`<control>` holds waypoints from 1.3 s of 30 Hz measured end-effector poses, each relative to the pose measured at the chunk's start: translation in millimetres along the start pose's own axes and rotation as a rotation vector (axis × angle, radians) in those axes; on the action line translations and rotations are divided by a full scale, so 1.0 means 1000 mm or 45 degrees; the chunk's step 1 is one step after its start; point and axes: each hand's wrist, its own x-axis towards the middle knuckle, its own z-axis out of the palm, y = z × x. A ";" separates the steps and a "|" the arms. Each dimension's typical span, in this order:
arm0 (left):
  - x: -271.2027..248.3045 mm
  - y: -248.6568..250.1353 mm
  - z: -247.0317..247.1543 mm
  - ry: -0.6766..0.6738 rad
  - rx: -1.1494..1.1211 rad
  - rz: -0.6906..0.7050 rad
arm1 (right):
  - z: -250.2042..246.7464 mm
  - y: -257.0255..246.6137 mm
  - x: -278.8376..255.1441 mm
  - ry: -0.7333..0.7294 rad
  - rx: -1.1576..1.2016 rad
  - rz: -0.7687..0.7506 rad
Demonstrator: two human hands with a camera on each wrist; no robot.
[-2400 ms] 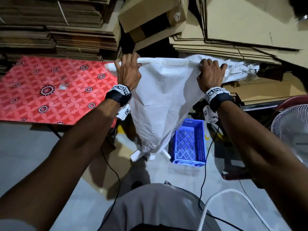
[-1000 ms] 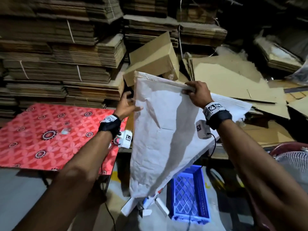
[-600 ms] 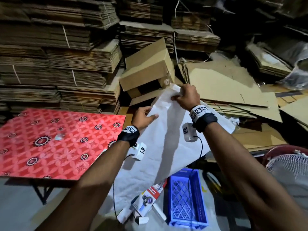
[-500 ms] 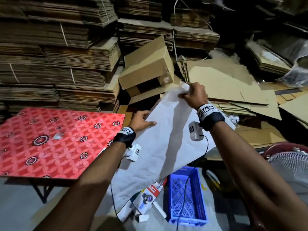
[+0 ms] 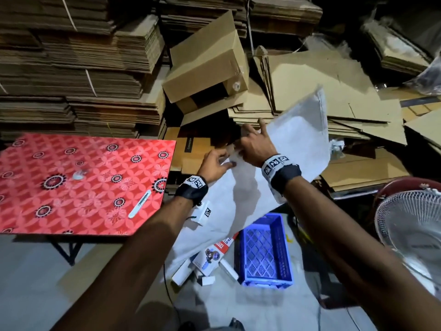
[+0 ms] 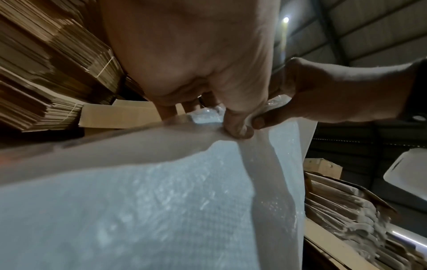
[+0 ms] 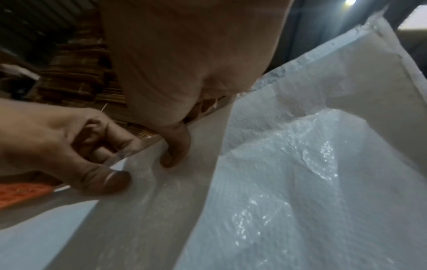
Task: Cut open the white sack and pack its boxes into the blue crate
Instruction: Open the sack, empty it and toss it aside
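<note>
White sack (image 5: pixel 253 187) held up slack at one corner, draped down toward the floor, its far end flapping up to the right of the hands. Left hand (image 5: pixel 214 163) pinching the edge, thumb on top and fingers curled underneath; right hand (image 5: pixel 254 145) just beyond it, thumb pressed into the same fold, two fingers sticking out straight. Below the wrists, boxes (image 5: pixel 210 256) spilled on the floor at the sack's mouth, just left of the blue crate (image 5: pixel 286 249), which looks bare inside. Judging by that, sack probably emptied or nearly so. Best done now: keep both pinches firm on the corner, lift high and shake so nothing stays caught in the folds, then drop the sack well away from the crate. Left of the left hand, red patterned desk (image 5: pixel 83 182) with a slim cutter (image 5: pixel 140 204) on it; cardboard stacks (image 5: pixel 78 68) beyond.
</note>
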 end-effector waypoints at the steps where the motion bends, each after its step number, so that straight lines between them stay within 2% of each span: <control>1: -0.001 -0.008 -0.003 -0.012 0.011 -0.031 | 0.002 0.001 0.002 -0.027 0.032 0.030; 3: -0.010 -0.026 -0.009 -0.086 0.105 -0.126 | 0.008 0.008 0.005 -0.030 0.071 0.038; 5: -0.025 -0.040 -0.013 -0.121 0.239 -0.147 | 0.013 0.011 0.005 -0.014 0.116 0.022; 7: -0.037 -0.039 -0.010 -0.060 0.291 -0.119 | 0.015 0.005 0.006 0.079 0.153 0.002; 9: -0.041 -0.032 -0.007 0.002 0.205 -0.132 | 0.018 -0.006 0.006 0.249 0.168 0.044; 16: -0.031 -0.035 -0.033 0.020 -0.147 -0.147 | 0.052 -0.019 -0.042 0.967 0.632 0.569; 19: -0.028 -0.038 -0.045 0.038 -0.229 -0.126 | 0.086 -0.017 -0.075 1.045 0.872 0.778; 21: -0.028 -0.035 -0.049 0.088 -0.325 -0.153 | 0.112 -0.013 -0.090 1.002 1.044 1.028; 22: -0.027 -0.036 -0.050 0.100 -0.375 -0.174 | 0.127 -0.009 -0.095 0.915 1.137 1.197; 23: -0.025 -0.035 -0.052 0.109 -0.411 -0.230 | 0.141 -0.004 -0.100 0.743 1.219 1.394; 24: -0.025 -0.036 -0.053 0.108 -0.438 -0.279 | 0.156 0.001 -0.108 0.458 1.294 1.577; 25: -0.024 -0.034 -0.055 0.115 -0.467 -0.326 | 0.172 0.005 -0.117 0.164 1.378 1.673; 26: -0.024 -0.031 -0.057 0.110 -0.506 -0.346 | 0.184 0.009 -0.126 -0.016 1.477 1.693; 27: -0.023 -0.028 -0.057 0.095 -0.560 -0.356 | 0.195 0.011 -0.135 -0.087 1.573 1.670; 30: -0.024 -0.014 -0.061 0.048 -0.680 -0.334 | 0.230 0.010 -0.149 -0.167 1.644 1.580; 32: -0.027 -0.012 -0.065 0.037 -0.735 -0.344 | 0.258 0.013 -0.153 -0.148 1.779 1.640; 36: -0.017 -0.029 -0.077 -0.040 -0.776 -0.408 | 0.221 0.020 -0.135 0.020 2.161 1.630; 38: -0.034 -0.001 -0.075 -0.072 -0.820 -0.420 | 0.237 0.041 -0.124 0.039 2.229 1.569; 39: -0.043 0.011 -0.072 -0.071 -0.879 -0.420 | 0.235 0.049 -0.119 0.032 2.171 1.532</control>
